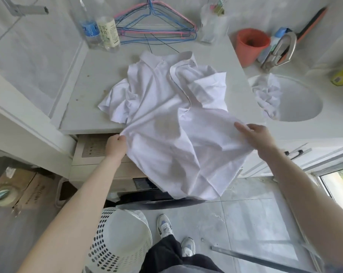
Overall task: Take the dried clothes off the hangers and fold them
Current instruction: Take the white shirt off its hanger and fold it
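Note:
A white polo shirt (162, 107) lies collar-away on the pale countertop (83, 91), its lower half hanging over the front edge. My left hand (115, 144) grips the shirt's left side at the counter edge. My right hand (255, 136) holds the shirt's right side, fingers curled around the cloth. Pink and blue wire hangers (154, 22) lie in a bare pile at the back of the counter. A second crumpled white cloth (269, 93) sits in the round sink (304, 111).
Two plastic bottles (99, 30) stand at the back left, an orange cup (251, 46) and a metal tap (281, 50) at the back right. A white perforated laundry basket (119, 239) stands on the floor by my feet. A washing machine (95, 150) sits under the counter.

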